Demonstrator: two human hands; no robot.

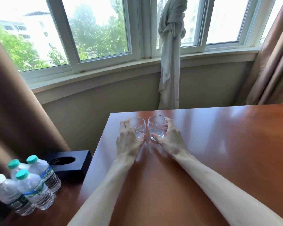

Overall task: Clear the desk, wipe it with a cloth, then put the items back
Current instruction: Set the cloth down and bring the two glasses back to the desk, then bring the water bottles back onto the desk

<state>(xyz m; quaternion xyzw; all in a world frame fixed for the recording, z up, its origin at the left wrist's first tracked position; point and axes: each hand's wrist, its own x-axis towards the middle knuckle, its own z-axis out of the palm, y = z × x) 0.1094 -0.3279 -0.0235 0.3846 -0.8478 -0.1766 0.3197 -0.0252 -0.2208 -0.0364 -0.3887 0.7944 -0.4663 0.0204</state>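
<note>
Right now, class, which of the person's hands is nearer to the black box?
Left. The left hand holds a glass on the desk's left side, toward the black box; the right hand lies farther right.

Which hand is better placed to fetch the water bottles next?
Probably the left hand. The clear plastic water bottles stand on the lower surface to the left, its own side. The right hand would have to cross over. Both hands now hold clear glass tumblers.

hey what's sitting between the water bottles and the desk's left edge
In the head view, a black box with a round hole on top lies between the water bottles and the desk, on the lower surface beside it.
</note>
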